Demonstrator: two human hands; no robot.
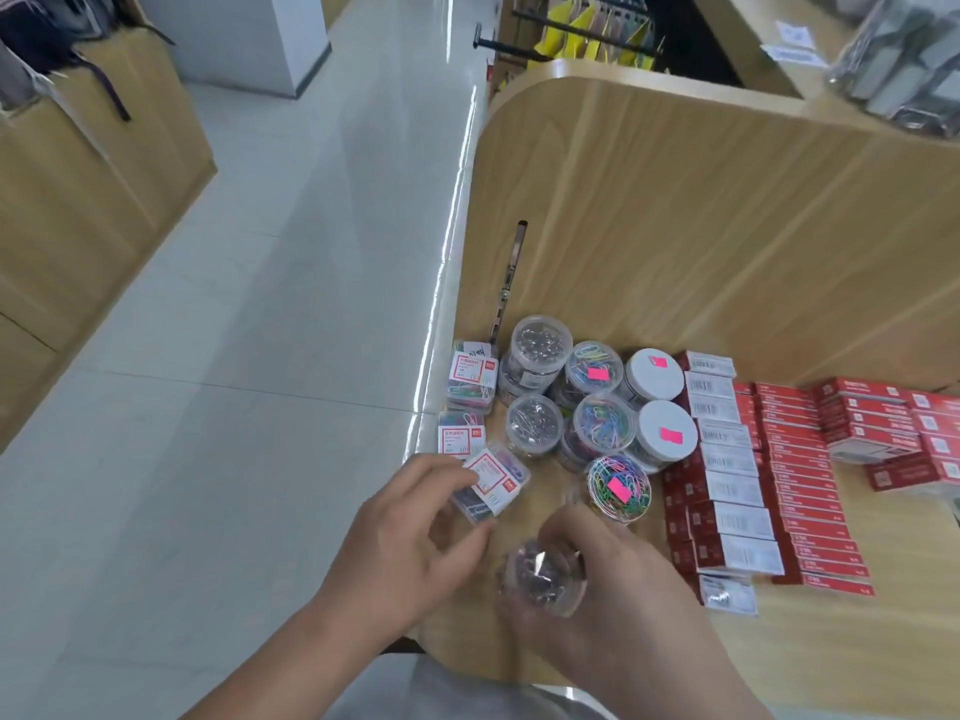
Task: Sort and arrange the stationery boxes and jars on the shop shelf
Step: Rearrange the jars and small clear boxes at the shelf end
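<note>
Left hand (410, 532): lower centre, fingers and thumb pinching a small clear labelled box (491, 483).
Right hand (602, 584): beside it, curled around a clear jar (543, 576) of dark clips.
Other jars (605, 426): clustered mid-frame on the wooden shelf (831, 641).
Red boxes (810, 459): rows at right.

The left forearm (291, 652) is reaching in from the lower left and the right forearm (680, 667) from the lower right, so the two are converging. The left hand (410, 532) is lying back-up, its curled fingers and thumb pinching a box (491, 485). The right hand (613, 589), just beside it, is cupping a jar (543, 576), fingers curling round it.
</note>
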